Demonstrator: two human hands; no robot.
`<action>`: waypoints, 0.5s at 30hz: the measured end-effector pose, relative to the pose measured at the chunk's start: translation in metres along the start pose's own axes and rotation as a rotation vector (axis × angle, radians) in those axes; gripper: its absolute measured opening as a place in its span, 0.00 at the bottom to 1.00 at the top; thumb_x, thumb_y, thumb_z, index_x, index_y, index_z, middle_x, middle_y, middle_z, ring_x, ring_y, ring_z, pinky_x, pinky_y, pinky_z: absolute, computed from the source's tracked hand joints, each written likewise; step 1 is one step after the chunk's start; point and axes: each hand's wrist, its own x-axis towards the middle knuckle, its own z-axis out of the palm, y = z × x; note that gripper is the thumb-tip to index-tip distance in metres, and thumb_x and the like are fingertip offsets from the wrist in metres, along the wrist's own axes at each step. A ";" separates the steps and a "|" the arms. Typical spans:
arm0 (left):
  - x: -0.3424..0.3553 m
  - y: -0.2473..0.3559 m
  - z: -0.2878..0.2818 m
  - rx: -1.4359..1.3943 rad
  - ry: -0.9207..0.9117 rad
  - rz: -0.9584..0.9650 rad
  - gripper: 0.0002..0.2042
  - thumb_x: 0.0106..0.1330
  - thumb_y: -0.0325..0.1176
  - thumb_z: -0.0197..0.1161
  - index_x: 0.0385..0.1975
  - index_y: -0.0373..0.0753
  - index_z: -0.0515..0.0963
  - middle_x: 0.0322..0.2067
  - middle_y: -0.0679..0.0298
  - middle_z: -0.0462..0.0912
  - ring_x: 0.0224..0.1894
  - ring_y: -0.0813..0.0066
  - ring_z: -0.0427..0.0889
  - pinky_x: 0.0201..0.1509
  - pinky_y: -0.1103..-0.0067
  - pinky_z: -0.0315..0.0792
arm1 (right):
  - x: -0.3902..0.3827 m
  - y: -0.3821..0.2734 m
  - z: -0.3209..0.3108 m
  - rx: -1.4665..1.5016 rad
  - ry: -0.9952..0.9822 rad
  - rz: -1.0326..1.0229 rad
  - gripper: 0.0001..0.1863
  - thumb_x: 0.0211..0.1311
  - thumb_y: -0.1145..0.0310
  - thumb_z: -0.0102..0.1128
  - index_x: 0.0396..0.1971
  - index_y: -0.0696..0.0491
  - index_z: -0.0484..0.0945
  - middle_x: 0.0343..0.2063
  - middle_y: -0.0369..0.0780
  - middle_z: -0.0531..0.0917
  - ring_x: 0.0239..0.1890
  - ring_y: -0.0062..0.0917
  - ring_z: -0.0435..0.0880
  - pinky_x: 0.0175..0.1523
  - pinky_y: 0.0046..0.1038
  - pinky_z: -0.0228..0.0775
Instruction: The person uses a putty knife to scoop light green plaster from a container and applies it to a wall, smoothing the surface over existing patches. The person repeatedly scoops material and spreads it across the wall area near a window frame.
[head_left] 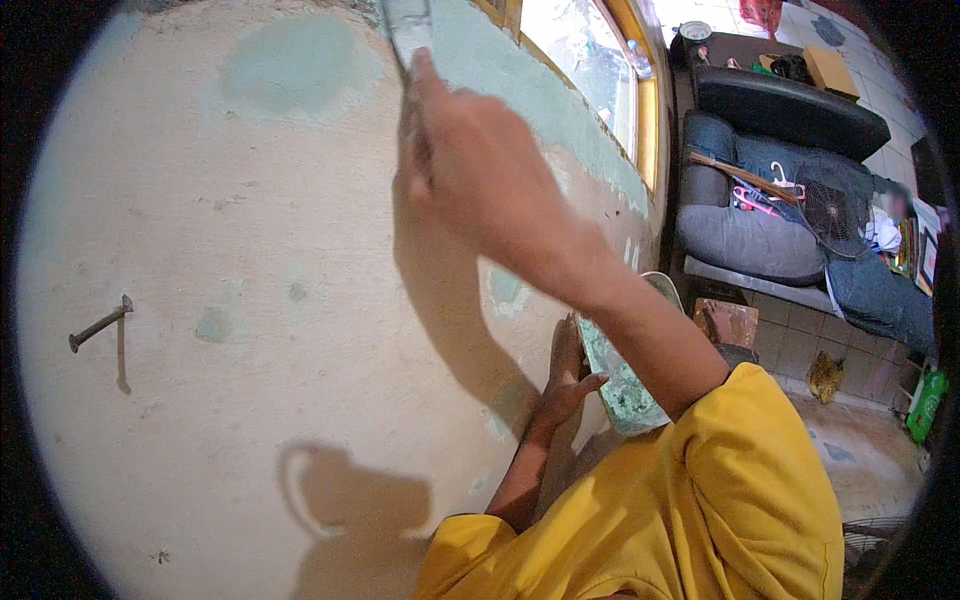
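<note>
My right hand [480, 165] is closed round a flat putty knife [408, 28], raised at the top of the view against the wall [200, 420]. One finger lies along its grey-white blade, whose tip is cut off by the picture's edge. Lower down, my left hand [565, 400] grips the side of an open container [640, 425], thumb over its rim. Wet-looking mint-green paste coats the container's inside. My right forearm crosses in front and hides part of it. Mint-green patches [300, 65] mark the beige wall.
A large nail [100, 322] sticks out of the wall at left. A yellow-framed window [645, 110] is at upper right. Beyond stands a dark sofa [750, 240] piled with cloth, hangers and a fan grille. A green package [927, 405] lies at the far right.
</note>
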 end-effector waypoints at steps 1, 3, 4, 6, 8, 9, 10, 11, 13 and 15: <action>0.003 -0.002 -0.002 0.001 -0.008 0.044 0.47 0.52 0.44 0.66 0.67 0.39 0.41 0.64 0.57 0.52 0.66 0.63 0.52 0.68 0.68 0.48 | -0.007 -0.009 -0.004 0.031 -0.058 -0.025 0.32 0.49 0.78 0.54 0.57 0.70 0.57 0.24 0.53 0.76 0.25 0.43 0.77 0.33 0.38 0.71; 0.007 -0.006 -0.006 0.015 -0.032 0.063 0.47 0.52 0.43 0.65 0.67 0.38 0.41 0.65 0.56 0.51 0.67 0.63 0.51 0.68 0.68 0.47 | -0.022 -0.017 -0.005 0.059 -0.109 -0.036 0.33 0.49 0.78 0.54 0.57 0.70 0.57 0.24 0.53 0.76 0.25 0.44 0.77 0.33 0.39 0.70; 0.007 -0.011 -0.009 0.029 -0.046 0.035 0.47 0.52 0.43 0.65 0.67 0.38 0.40 0.65 0.55 0.50 0.67 0.63 0.50 0.68 0.68 0.47 | -0.028 -0.022 -0.007 0.073 -0.131 -0.040 0.33 0.49 0.78 0.54 0.57 0.70 0.57 0.24 0.54 0.76 0.25 0.45 0.77 0.33 0.40 0.70; 0.003 -0.021 -0.018 0.059 -0.066 -0.024 0.47 0.52 0.42 0.64 0.67 0.38 0.39 0.65 0.55 0.49 0.67 0.62 0.49 0.68 0.68 0.46 | -0.035 -0.024 -0.024 0.134 -0.117 -0.066 0.31 0.50 0.76 0.53 0.56 0.67 0.59 0.24 0.54 0.76 0.26 0.46 0.78 0.33 0.41 0.71; -0.003 -0.030 -0.023 0.081 -0.068 -0.085 0.48 0.52 0.41 0.64 0.67 0.39 0.37 0.66 0.54 0.48 0.67 0.62 0.48 0.68 0.68 0.46 | -0.035 -0.016 -0.040 0.181 -0.088 -0.131 0.31 0.48 0.76 0.53 0.55 0.68 0.59 0.24 0.55 0.76 0.26 0.49 0.78 0.32 0.43 0.72; 0.002 -0.022 -0.013 0.028 -0.067 -0.124 0.48 0.52 0.40 0.64 0.67 0.39 0.37 0.66 0.54 0.48 0.67 0.61 0.50 0.67 0.68 0.49 | -0.025 0.002 -0.041 0.092 0.111 -0.101 0.23 0.53 0.74 0.51 0.52 0.56 0.70 0.20 0.52 0.76 0.23 0.42 0.78 0.32 0.38 0.69; -0.001 -0.009 -0.007 -0.015 -0.032 -0.166 0.48 0.52 0.40 0.65 0.67 0.39 0.37 0.65 0.55 0.48 0.66 0.61 0.52 0.67 0.67 0.52 | -0.009 0.017 -0.041 0.059 0.138 -0.116 0.20 0.54 0.73 0.51 0.49 0.59 0.72 0.19 0.52 0.76 0.22 0.44 0.77 0.32 0.39 0.69; -0.004 0.011 0.002 -0.019 0.026 -0.155 0.49 0.52 0.39 0.65 0.67 0.40 0.37 0.65 0.55 0.48 0.67 0.61 0.52 0.67 0.67 0.52 | 0.005 0.027 -0.039 0.057 0.147 -0.125 0.19 0.54 0.73 0.51 0.48 0.61 0.72 0.20 0.53 0.76 0.22 0.44 0.78 0.32 0.39 0.69; -0.003 0.020 0.005 0.013 0.057 -0.124 0.49 0.51 0.39 0.66 0.68 0.41 0.36 0.66 0.55 0.48 0.67 0.61 0.51 0.67 0.68 0.52 | 0.012 0.030 -0.031 0.048 0.133 -0.130 0.19 0.55 0.73 0.51 0.48 0.63 0.71 0.20 0.53 0.77 0.23 0.44 0.78 0.32 0.39 0.69; -0.001 0.013 -0.002 0.093 0.022 -0.097 0.49 0.51 0.39 0.67 0.68 0.43 0.36 0.66 0.56 0.48 0.67 0.62 0.50 0.67 0.68 0.51 | 0.011 0.027 -0.020 0.053 0.081 -0.112 0.21 0.54 0.73 0.52 0.49 0.64 0.69 0.21 0.53 0.77 0.24 0.44 0.78 0.32 0.40 0.68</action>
